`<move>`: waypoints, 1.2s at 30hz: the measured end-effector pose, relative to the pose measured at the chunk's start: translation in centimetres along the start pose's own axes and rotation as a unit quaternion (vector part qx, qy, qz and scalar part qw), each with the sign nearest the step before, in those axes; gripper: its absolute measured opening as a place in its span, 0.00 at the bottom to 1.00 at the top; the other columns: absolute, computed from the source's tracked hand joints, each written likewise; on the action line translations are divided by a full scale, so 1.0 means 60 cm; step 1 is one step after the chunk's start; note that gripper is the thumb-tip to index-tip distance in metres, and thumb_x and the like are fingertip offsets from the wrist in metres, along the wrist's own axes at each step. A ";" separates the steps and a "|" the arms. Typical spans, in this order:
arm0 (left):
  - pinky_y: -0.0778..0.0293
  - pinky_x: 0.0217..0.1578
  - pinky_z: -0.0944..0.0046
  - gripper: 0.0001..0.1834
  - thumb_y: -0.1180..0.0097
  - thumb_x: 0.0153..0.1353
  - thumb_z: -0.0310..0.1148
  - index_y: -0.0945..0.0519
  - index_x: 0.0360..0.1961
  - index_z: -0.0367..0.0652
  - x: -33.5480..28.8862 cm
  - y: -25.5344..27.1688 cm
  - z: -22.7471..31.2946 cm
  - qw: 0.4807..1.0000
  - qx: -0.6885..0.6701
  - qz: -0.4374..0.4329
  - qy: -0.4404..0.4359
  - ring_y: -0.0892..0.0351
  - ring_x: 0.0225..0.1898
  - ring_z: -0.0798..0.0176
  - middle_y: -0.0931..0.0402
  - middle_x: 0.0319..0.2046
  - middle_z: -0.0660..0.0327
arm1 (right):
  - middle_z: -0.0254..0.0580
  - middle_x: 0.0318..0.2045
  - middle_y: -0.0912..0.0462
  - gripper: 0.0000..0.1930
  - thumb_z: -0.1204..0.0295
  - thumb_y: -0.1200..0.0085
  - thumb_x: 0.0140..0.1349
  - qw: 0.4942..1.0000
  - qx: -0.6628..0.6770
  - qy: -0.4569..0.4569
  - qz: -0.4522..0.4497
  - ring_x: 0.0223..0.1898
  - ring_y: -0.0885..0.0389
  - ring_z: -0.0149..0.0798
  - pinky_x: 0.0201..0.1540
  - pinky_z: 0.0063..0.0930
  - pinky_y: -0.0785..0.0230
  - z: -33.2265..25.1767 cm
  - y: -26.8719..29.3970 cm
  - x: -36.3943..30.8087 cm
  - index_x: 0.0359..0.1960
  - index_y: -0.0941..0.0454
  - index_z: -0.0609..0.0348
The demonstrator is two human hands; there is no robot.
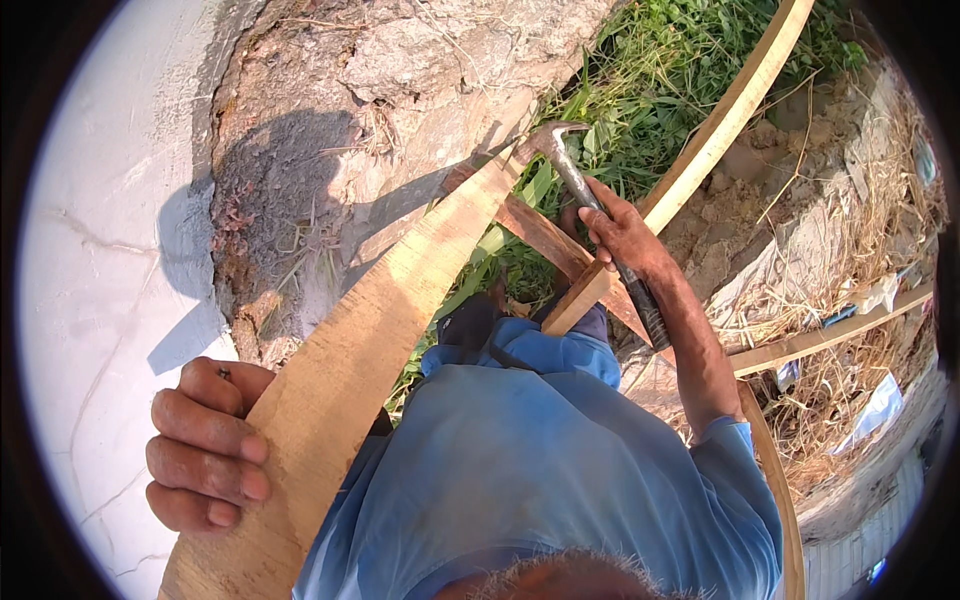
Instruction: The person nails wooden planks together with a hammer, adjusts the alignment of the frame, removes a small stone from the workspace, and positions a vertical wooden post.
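My left hand (208, 450) is closed around the edge of a long pale wooden plank (375, 305), its fingers curled over the upper face. A small dark thing shows at the top finger of that hand, too small to name. The plank slants from the lower left up to the middle. In my right hand (628, 232) is a claw hammer (578, 183), gripped around its dark handle. The hammer's head is right at the plank's far end; whether they touch I cannot tell. Below that end a reddish-brown board (545, 235) runs crosswise.
Another pale beam (730, 112) rises from near my legs to the upper right, crossing the brown board. A cracked white wall (105, 300) stands at the left, beside rough earth (420, 60). Green plants (655, 70) grow ahead. Dry straw and a further beam (830, 335) lie right.
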State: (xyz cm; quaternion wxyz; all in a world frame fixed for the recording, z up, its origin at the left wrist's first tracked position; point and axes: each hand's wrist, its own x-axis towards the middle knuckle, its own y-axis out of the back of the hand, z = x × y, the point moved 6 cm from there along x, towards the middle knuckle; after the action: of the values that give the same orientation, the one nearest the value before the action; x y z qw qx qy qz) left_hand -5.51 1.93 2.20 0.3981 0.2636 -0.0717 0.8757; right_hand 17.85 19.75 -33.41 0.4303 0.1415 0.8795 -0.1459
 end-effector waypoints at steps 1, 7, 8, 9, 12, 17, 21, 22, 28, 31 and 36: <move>0.44 0.28 0.68 0.06 0.46 0.68 0.33 0.25 0.31 0.54 -0.003 0.004 0.002 1.000 -0.002 0.000 -0.006 0.26 0.30 0.70 0.24 0.26 0.73 | 0.29 0.24 0.31 0.31 0.63 0.51 0.76 1.000 -0.006 0.003 0.005 0.20 0.32 0.24 0.22 0.24 0.34 0.025 -0.020 -0.016 0.77 0.46 0.53; 0.41 0.30 0.68 0.05 0.46 0.69 0.33 0.24 0.33 0.54 -0.008 -0.006 0.014 1.000 0.000 -0.017 -0.016 0.27 0.32 0.69 0.25 0.27 0.71 | 0.29 0.22 0.31 0.31 0.64 0.50 0.75 0.989 0.025 0.072 0.127 0.19 0.32 0.22 0.18 0.22 0.37 -0.041 0.075 -0.083 0.76 0.44 0.53; 0.41 0.30 0.68 0.05 0.44 0.67 0.33 0.25 0.32 0.53 -0.005 -0.001 0.008 1.000 0.002 -0.031 -0.001 0.27 0.32 0.68 0.26 0.26 0.70 | 0.29 0.22 0.30 0.31 0.64 0.50 0.75 0.982 0.057 0.092 0.152 0.19 0.32 0.22 0.18 0.22 0.37 -0.068 0.110 -0.095 0.76 0.45 0.53; 0.40 0.30 0.68 0.06 0.42 0.66 0.34 0.25 0.32 0.53 -0.013 0.004 0.015 0.999 0.015 -0.039 0.012 0.28 0.32 0.67 0.26 0.26 0.69 | 0.29 0.23 0.30 0.30 0.64 0.51 0.75 0.966 0.049 0.130 0.216 0.20 0.31 0.22 0.19 0.21 0.36 -0.110 0.147 -0.109 0.76 0.44 0.54; 0.40 0.31 0.68 0.07 0.37 0.63 0.35 0.24 0.32 0.53 -0.019 -0.002 0.005 0.999 -0.029 0.040 -0.020 0.28 0.32 0.66 0.25 0.26 0.68 | 0.31 0.27 0.29 0.28 0.66 0.54 0.76 0.881 0.077 0.317 0.343 0.22 0.29 0.23 0.21 0.21 0.33 -0.230 0.258 -0.142 0.75 0.44 0.56; 0.41 0.31 0.68 0.05 0.39 0.65 0.37 0.23 0.33 0.53 -0.004 -0.032 0.016 0.999 -0.003 0.024 -0.030 0.27 0.31 0.67 0.24 0.27 0.68 | 0.31 0.27 0.31 0.29 0.65 0.57 0.77 0.900 0.052 0.286 0.324 0.23 0.28 0.24 0.22 0.23 0.30 -0.189 0.197 -0.051 0.76 0.51 0.51; 0.42 0.30 0.67 0.05 0.45 0.69 0.36 0.23 0.33 0.54 -0.004 0.004 0.019 0.999 -0.014 -0.034 0.008 0.27 0.31 0.68 0.24 0.27 0.70 | 0.28 0.24 0.32 0.34 0.62 0.49 0.75 0.997 -0.045 0.035 -0.045 0.18 0.32 0.22 0.18 0.23 0.34 -0.034 0.040 0.003 0.78 0.49 0.46; 0.42 0.30 0.67 0.06 0.46 0.69 0.35 0.23 0.32 0.54 -0.005 0.005 0.011 1.000 0.000 -0.014 -0.001 0.27 0.30 0.68 0.24 0.27 0.70 | 0.27 0.24 0.32 0.34 0.62 0.49 0.75 0.998 0.006 -0.008 -0.065 0.17 0.32 0.22 0.17 0.23 0.35 -0.063 0.050 -0.013 0.78 0.48 0.46; 0.43 0.29 0.68 0.07 0.47 0.68 0.32 0.26 0.30 0.54 -0.017 0.017 0.014 0.999 0.003 0.036 -0.026 0.27 0.30 0.69 0.25 0.26 0.71 | 0.29 0.26 0.29 0.29 0.61 0.53 0.76 0.937 0.051 0.226 0.260 0.20 0.32 0.20 0.18 0.18 0.36 -0.261 0.208 -0.086 0.75 0.42 0.50; 0.43 0.29 0.67 0.07 0.47 0.68 0.32 0.26 0.30 0.55 -0.010 0.021 0.004 1.000 -0.028 -0.001 -0.004 0.27 0.29 0.68 0.25 0.26 0.71 | 0.31 0.28 0.29 0.26 0.64 0.57 0.78 0.837 0.165 0.366 0.372 0.23 0.31 0.23 0.23 0.22 0.34 -0.273 0.265 -0.094 0.74 0.45 0.51; 0.43 0.30 0.67 0.06 0.48 0.69 0.33 0.26 0.31 0.54 -0.023 0.028 0.018 1.000 -0.015 -0.003 -0.010 0.28 0.30 0.68 0.25 0.26 0.70 | 0.29 0.24 0.33 0.34 0.63 0.51 0.75 0.998 -0.058 0.020 -0.026 0.19 0.33 0.24 0.19 0.23 0.36 -0.036 0.001 0.004 0.78 0.50 0.50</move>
State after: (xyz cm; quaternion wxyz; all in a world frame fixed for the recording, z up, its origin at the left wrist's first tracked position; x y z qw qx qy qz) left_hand -5.55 -0.44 2.57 0.4036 0.2662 -0.0881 0.8709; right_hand 16.21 20.63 -32.33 0.4161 0.0958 0.8984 -0.1028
